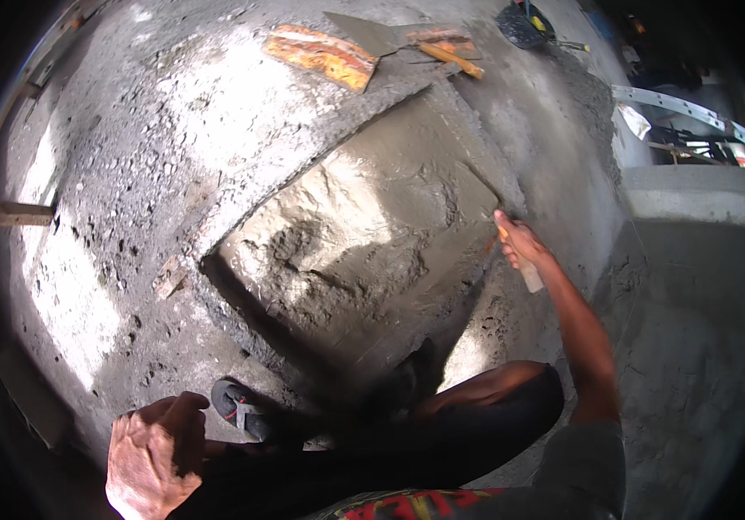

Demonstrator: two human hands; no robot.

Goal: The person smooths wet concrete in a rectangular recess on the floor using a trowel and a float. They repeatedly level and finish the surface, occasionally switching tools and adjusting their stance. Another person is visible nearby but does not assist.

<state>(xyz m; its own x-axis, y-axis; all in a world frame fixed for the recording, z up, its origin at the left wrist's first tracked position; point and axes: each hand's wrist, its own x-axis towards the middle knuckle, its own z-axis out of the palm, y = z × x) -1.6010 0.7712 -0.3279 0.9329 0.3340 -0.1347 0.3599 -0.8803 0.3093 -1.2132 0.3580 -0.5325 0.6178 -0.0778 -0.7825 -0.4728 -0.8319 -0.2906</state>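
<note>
Wet grey mortar [372, 217] lies in a shallow rectangular mixing tray [255, 325], smooth in its far part and lumpy in its near part. My right hand [520, 244] grips the light wooden handle of a trowel [530, 274] at the tray's right edge. The trowel's blade reaches up and left over the mortar and is partly hard to tell from it. My left hand [154, 451] hangs at the lower left near my leg, away from the tray. Its fingers are curled in and nothing shows in them.
Beyond the tray lie a second trowel [452, 59] with an orange handle and a worn orange-yellow board [320, 56]. A black bucket [524, 26] stands farther right. My sandalled foot [232, 403] is beside the tray. A concrete ledge [693, 192] runs along the right.
</note>
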